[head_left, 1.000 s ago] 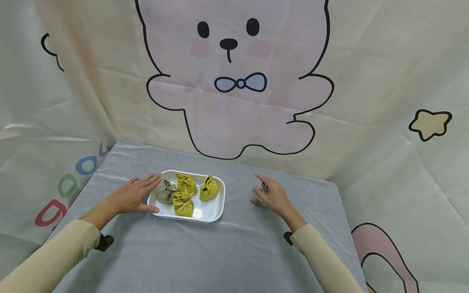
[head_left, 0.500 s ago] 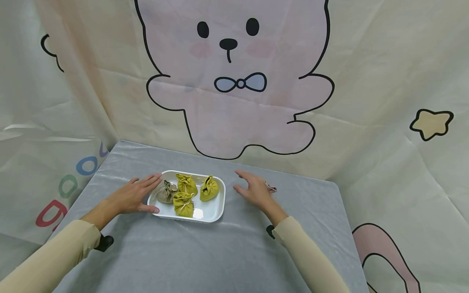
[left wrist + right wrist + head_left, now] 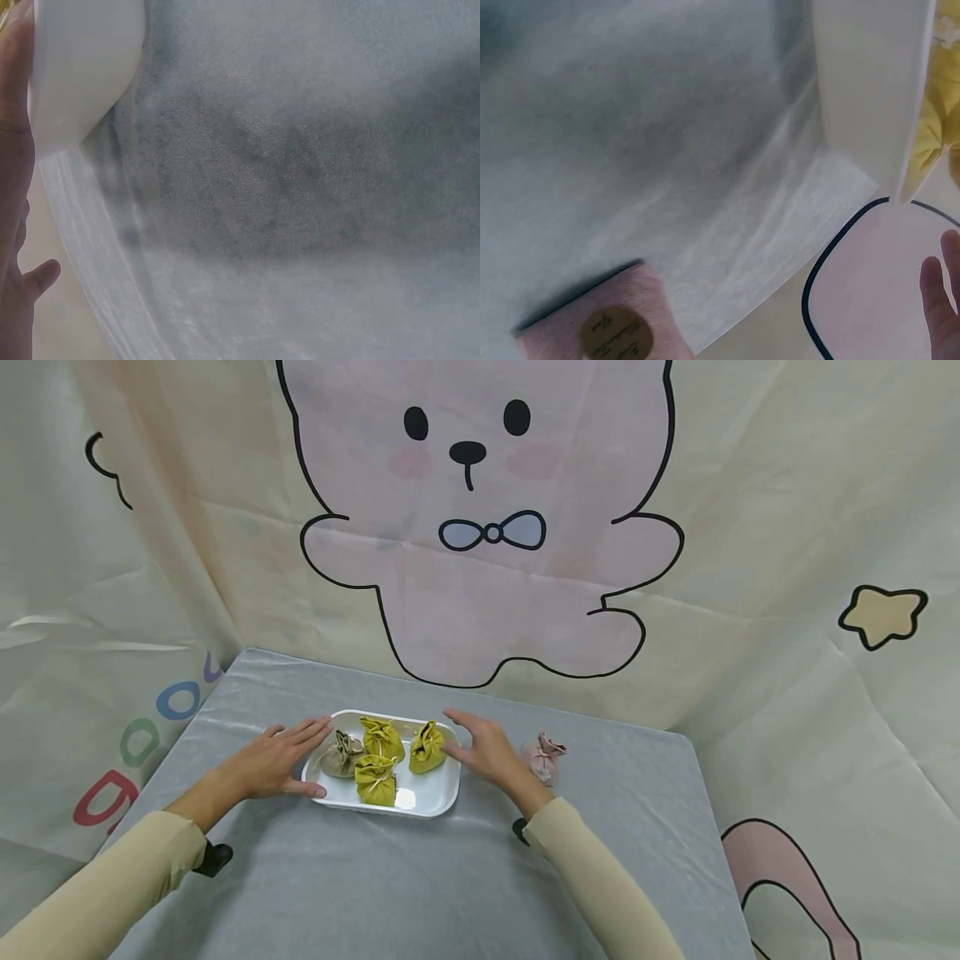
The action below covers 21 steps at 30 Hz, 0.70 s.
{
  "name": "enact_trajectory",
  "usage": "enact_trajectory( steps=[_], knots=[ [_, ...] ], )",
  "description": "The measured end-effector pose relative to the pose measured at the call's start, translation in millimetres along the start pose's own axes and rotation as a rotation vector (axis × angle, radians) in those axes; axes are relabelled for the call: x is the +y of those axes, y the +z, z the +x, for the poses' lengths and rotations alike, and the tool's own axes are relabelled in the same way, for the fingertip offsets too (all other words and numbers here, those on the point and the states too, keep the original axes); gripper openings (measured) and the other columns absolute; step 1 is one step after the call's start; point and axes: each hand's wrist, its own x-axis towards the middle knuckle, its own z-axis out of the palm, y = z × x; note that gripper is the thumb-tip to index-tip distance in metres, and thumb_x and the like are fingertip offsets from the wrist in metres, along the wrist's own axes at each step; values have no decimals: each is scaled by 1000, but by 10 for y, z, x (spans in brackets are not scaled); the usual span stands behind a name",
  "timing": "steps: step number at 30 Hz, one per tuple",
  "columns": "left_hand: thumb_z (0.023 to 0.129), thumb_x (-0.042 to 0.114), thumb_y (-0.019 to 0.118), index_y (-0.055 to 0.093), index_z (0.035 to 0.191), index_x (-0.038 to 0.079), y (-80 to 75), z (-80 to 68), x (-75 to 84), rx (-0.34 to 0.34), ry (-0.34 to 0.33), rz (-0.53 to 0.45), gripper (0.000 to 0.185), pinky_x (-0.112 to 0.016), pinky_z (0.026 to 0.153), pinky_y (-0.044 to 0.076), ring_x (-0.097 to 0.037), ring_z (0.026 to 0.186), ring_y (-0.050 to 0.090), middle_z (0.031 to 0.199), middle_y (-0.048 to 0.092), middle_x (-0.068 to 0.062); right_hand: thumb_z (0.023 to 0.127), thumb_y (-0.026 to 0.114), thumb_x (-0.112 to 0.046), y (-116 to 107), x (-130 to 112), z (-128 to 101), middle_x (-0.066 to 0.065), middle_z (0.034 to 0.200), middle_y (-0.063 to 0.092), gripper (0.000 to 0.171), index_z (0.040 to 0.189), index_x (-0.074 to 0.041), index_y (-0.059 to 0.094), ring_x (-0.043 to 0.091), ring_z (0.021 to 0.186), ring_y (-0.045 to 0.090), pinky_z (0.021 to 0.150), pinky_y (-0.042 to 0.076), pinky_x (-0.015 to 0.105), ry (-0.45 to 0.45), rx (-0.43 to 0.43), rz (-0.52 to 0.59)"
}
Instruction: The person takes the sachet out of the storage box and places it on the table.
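Observation:
A white tray (image 3: 423, 797) holds three yellow drawstring pouches and a grey-beige drawstring pouch (image 3: 340, 756). Two yellow pouches, one at the back (image 3: 382, 739) and one in front (image 3: 375, 782), sit close together mid-tray. The third yellow pouch (image 3: 426, 749) stands apart near the right end. My left hand (image 3: 272, 765) rests on the tray's left end, fingers straight along the rim and thumb at the front corner. Over the right rim reaches my right hand (image 3: 491, 752), fingers extended and thumb beside that third pouch. A pink pouch (image 3: 546, 762) stands on the cloth behind the right wrist.
A grey cloth (image 3: 420, 885) covers the table. Past its back edge hangs a curtain (image 3: 480, 610) with a printed bear. The right wrist view shows the pink pouch (image 3: 641, 296) with a round brown label, beside the tray's outer wall (image 3: 866, 82).
My right hand has let go of the pink pouch on the cloth and moved left to the tray's right end. The left hand has stayed at the tray's left end.

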Motion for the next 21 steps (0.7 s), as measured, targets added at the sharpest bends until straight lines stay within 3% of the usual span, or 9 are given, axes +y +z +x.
enact_trajectory(
  steps=[5,11,21],
  knots=[
    [79,76,61,33,155,3,15,1,-3,-6,-5,1,109,-70,103,31,-41,143,32,160,29,-18,89,77,-24,56,-62,61,6,143,57,61,144,-10,53,23,130,54,109,41,39,-15,-59,42],
    [79,74,63,34,154,2,31,3,-19,3,10,-2,109,-69,103,32,-41,143,33,160,29,-18,88,78,-25,104,-159,124,4,148,51,64,146,-13,51,23,136,48,112,37,39,34,-124,32],
    [78,72,66,35,153,2,35,8,-17,15,9,-8,107,-70,102,32,-41,143,34,160,30,-18,88,78,-26,154,-206,217,3,144,56,58,141,-12,57,22,133,51,110,39,38,65,-147,3]
  ],
)
